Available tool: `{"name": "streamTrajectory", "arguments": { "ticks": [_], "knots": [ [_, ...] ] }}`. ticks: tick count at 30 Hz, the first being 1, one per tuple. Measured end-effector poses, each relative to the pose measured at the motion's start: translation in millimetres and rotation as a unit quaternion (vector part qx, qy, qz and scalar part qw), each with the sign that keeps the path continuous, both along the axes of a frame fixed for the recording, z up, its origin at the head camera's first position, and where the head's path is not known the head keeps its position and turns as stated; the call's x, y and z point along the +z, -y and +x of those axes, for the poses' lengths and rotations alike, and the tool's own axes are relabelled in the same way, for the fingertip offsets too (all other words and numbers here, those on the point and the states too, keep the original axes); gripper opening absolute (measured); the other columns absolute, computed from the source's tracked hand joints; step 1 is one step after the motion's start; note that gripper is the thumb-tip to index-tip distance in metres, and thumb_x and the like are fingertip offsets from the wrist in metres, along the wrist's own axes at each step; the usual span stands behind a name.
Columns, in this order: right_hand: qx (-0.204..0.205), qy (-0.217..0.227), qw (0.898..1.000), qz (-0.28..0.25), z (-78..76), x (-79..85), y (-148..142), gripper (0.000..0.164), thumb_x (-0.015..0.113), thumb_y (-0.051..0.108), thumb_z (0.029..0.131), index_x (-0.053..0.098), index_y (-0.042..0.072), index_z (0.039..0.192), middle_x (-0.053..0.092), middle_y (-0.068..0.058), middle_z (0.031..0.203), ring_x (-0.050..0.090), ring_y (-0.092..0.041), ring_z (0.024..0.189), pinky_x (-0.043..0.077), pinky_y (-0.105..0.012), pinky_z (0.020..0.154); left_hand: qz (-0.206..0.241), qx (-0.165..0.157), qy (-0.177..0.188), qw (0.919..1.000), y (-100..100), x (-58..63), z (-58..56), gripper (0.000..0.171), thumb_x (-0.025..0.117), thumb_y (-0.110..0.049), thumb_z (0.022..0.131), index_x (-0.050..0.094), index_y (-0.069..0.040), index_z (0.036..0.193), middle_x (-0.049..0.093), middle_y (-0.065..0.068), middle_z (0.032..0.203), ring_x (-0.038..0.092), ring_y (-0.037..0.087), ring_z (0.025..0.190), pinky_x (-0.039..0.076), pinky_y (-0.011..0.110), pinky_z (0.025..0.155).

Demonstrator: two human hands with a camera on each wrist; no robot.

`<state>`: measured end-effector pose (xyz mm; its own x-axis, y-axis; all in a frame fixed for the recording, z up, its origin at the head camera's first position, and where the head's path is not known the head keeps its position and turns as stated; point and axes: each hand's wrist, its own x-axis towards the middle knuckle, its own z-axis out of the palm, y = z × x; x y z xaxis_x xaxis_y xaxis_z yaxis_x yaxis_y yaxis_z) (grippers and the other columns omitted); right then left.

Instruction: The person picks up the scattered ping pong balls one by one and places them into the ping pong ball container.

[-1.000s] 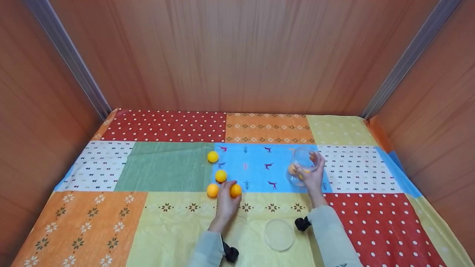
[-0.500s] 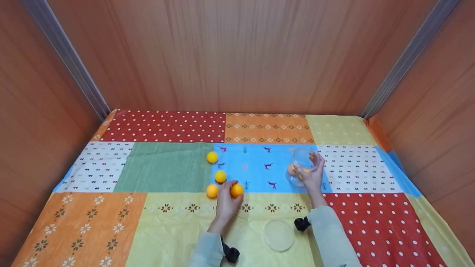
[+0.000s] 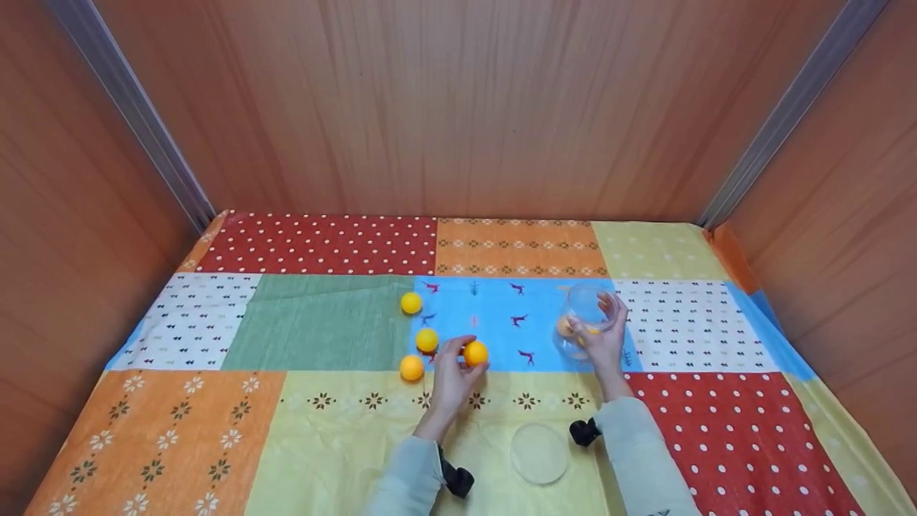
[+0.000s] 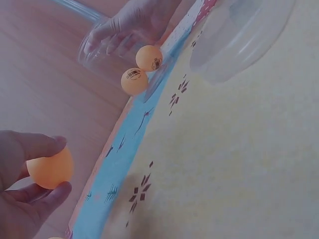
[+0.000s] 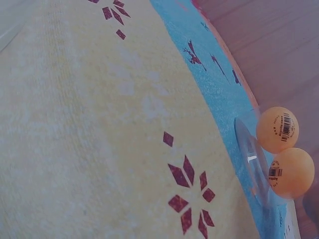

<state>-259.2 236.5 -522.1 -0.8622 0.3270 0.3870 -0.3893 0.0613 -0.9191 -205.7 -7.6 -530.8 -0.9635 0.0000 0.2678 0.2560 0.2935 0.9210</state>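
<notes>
Between thumb and fingers my left hand (image 3: 453, 380) pinches an orange ping-pong ball (image 4: 51, 169), raised over the front edge of the blue patch. My right hand (image 3: 606, 337) grips a clear round jar (image 3: 586, 304) on the right of that patch. Inside the jar, two ping-pong balls with printed marks show in the wrist views, one ball (image 5: 277, 130) touching the other ball (image 5: 292, 173). Left of my left hand lie three loose balls: a near ball (image 3: 412, 368), a middle ball (image 3: 427, 340) and a far ball (image 3: 411, 303).
A clear round lid (image 3: 539, 454) lies on the yellow patch between my forearms. Patchwork cloth (image 3: 329, 322) covers the table. Wooden panels (image 3: 458, 107) stand at the back and both sides.
My left hand has lifted its ball and moved it right and slightly away from me, apart from the loose balls. The right hand and the jar have stayed in place.
</notes>
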Motion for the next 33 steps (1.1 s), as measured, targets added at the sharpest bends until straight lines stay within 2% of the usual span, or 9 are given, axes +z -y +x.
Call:
{"name": "streamTrajectory", "arguments": {
  "ticks": [3, 10, 14, 22, 27, 33],
  "knots": [
    [-0.002, 0.007, 1.000, -0.001, 0.1, 0.0, -1, 0.076, 0.068, -0.010, 0.067, 0.023, -0.006, 0.129, 0.033, -0.025, 0.130, 0.026, -0.035, 0.122, 0.018, -0.047, 0.101, 0.013, -0.012, 0.000, 0.9999, -8, 3.9, -2.7, 0.040, 0.068, -0.004, 0.076, 0.054, 0.001, 0.113, 0.051, 0.013, 0.105, 0.051, 0.024, 0.090, 0.049, 0.028, 0.074],
    [-0.003, 0.010, 1.000, 0.005, 1.1, -1.0, -1, 0.076, 0.068, -0.008, 0.069, 0.022, -0.007, 0.130, 0.033, -0.026, 0.130, 0.026, -0.035, 0.123, 0.019, -0.044, 0.102, 0.040, -0.030, -0.031, 0.9983, -30, 7.8, -7.2, 0.039, 0.068, -0.006, 0.077, 0.054, 0.001, 0.112, 0.052, 0.013, 0.106, 0.052, 0.025, 0.090, 0.050, 0.028, 0.073],
    [-0.007, 0.017, 1.000, 0.007, 1.4, -1.2, -1, 0.076, 0.069, -0.007, 0.068, 0.023, -0.007, 0.129, 0.033, -0.025, 0.130, 0.026, -0.035, 0.123, 0.019, -0.045, 0.102, 0.048, -0.032, -0.024, 0.9980, -44, 9.1, -11.0, 0.039, 0.068, -0.006, 0.076, 0.054, 0.000, 0.111, 0.053, 0.010, 0.106, 0.052, 0.022, 0.089, 0.050, 0.026, 0.072],
    [-0.011, 0.015, 1.000, 0.009, 1.1, -1.1, 1, 0.077, 0.069, -0.008, 0.068, 0.023, -0.006, 0.130, 0.034, -0.023, 0.130, 0.026, -0.036, 0.122, 0.017, -0.050, 0.101, 0.042, -0.037, -0.041, 0.9976, -67, 16.1, -18.7, 0.041, 0.070, -0.009, 0.075, 0.055, -0.001, 0.112, 0.053, 0.010, 0.106, 0.053, 0.020, 0.088, 0.050, 0.023, 0.069],
    [-0.016, 0.023, 1.000, 0.015, 1.5, 1.0, 2, 0.076, 0.069, -0.006, 0.069, 0.024, -0.004, 0.130, 0.036, -0.020, 0.130, 0.027, -0.035, 0.122, 0.018, -0.052, 0.100, 0.043, -0.039, -0.057, 0.9966, -78, 24.1, -24.8, 0.039, 0.070, -0.008, 0.074, 0.055, 0.000, 0.110, 0.053, 0.011, 0.104, 0.053, 0.021, 0.087, 0.050, 0.022, 0.068],
    [-0.015, 0.018, 1.000, 0.017, 1.2, 1.5, 3, 0.074, 0.069, -0.006, 0.070, 0.024, -0.004, 0.129, 0.036, -0.021, 0.130, 0.027, -0.036, 0.121, 0.019, -0.052, 0.100, 0.046, -0.049, -0.060, 0.9959, -90, 34.4, -32.8, 0.038, 0.069, -0.010, 0.076, 0.055, -0.001, 0.110, 0.053, 0.010, 0.106, 0.053, 0.021, 0.089, 0.050, 0.022, 0.070]
  ]
}}
